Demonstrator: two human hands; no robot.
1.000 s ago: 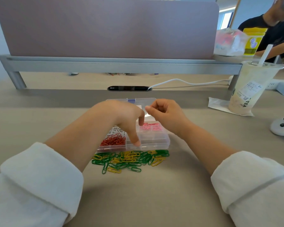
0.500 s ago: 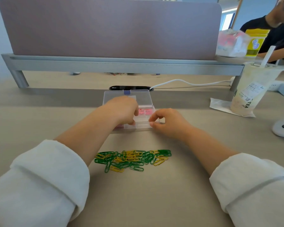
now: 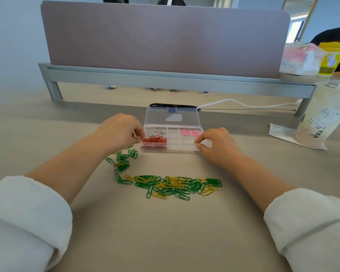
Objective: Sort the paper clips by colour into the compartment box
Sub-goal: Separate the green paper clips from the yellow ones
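While our left hand [image 3: 119, 132] grips the box [image 3: 174, 147], right hand [image 3: 216, 145] pinching its near corner, green-yellow clips [image 3: 171, 185] loose nearby.

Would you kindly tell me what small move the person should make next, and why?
Probably release the compartment box with the right hand and pinch one green clip from the loose pile. The white clips, red clips and pink clips already lie in compartments, the middle ones look empty, and only green and yellow remain on the table.
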